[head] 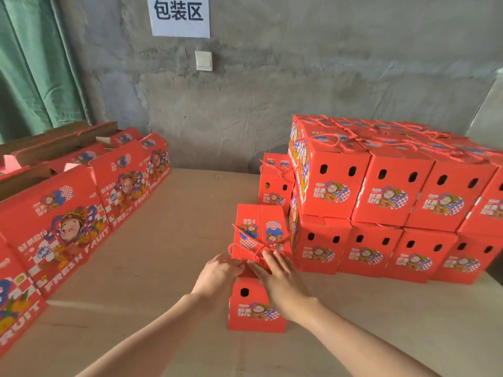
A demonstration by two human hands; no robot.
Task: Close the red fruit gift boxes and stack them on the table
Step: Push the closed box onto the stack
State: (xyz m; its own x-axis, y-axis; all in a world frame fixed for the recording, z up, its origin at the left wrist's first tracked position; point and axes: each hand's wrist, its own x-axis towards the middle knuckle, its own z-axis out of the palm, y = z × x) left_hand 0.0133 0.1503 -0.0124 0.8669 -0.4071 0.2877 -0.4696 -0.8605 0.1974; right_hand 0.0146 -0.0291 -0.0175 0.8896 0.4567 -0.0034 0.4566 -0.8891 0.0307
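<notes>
A red fruit gift box stands on the table just in front of me, its top flaps folded flat and a red cord handle lying loose across them. My left hand sits at the near left corner of the top, fingers curled onto the flap edge. My right hand lies flat on the near right part of the top, fingers straight and pressing down. To the right rises a two-layer stack of closed red boxes.
A row of open red boxes lines the table's left side, flaps up. One more closed box stands behind the box I handle. A grey wall with a paper sign and a switch is behind.
</notes>
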